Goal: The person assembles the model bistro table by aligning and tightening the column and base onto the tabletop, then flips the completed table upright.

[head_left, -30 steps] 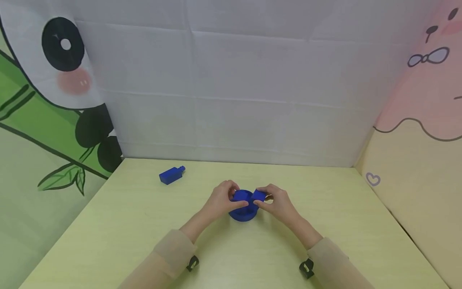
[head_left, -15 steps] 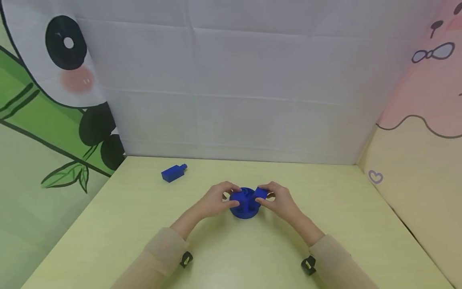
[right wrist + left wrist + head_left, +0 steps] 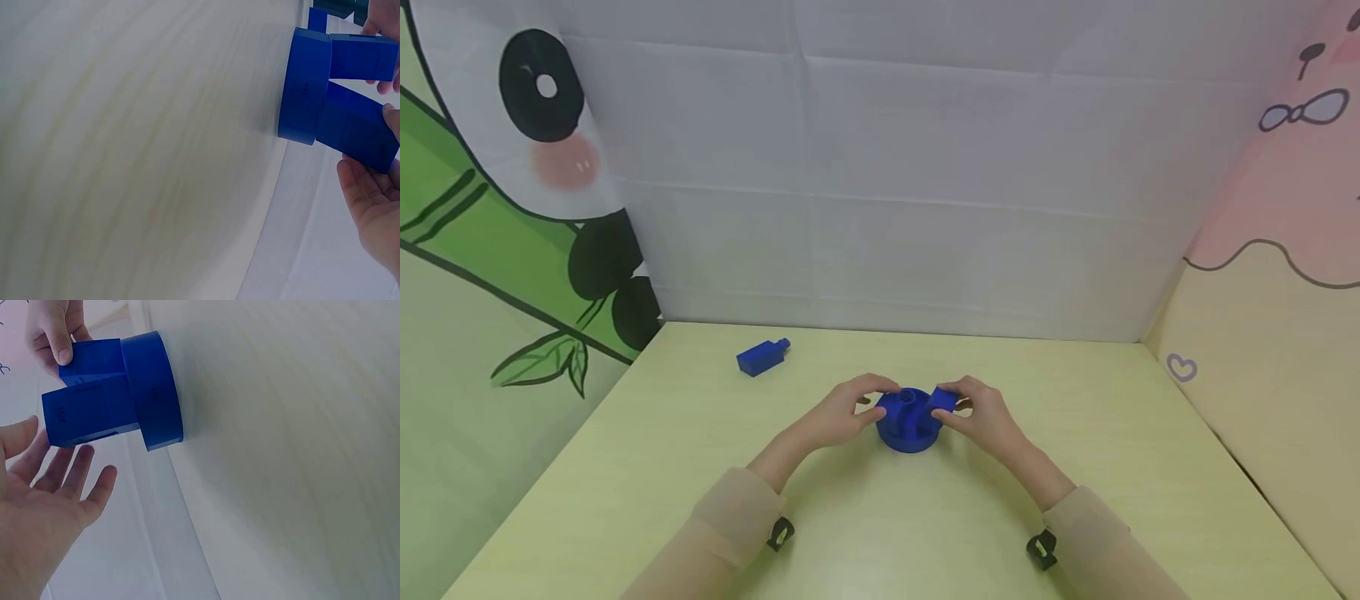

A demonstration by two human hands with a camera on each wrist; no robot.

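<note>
A round blue base [image 3: 908,445] with raised dividers sits on the table between the hands. Two blue blocks rise from it. My left hand [image 3: 837,415] is beside the left block [image 3: 90,412], thumb and fingers spread apart around it; in the left wrist view the thumb is clear of it and the fingertips lie close along its far side. My right hand [image 3: 985,418] pinches the right block [image 3: 943,400] between thumb and fingers. That block [image 3: 357,128] leans outward with its lower end at the base, as the right wrist view shows.
A blue bottle-shaped block [image 3: 762,358] lies on its side at the back left of the pale yellow table [image 3: 925,533]. A white cloth wall [image 3: 895,183] stands behind the table, with cartoon-printed panels on both sides.
My left hand has loosened its grip on the left block and drawn back to the left, its fingers spreading. My right hand keeps its pinch on the right block, almost still.
</note>
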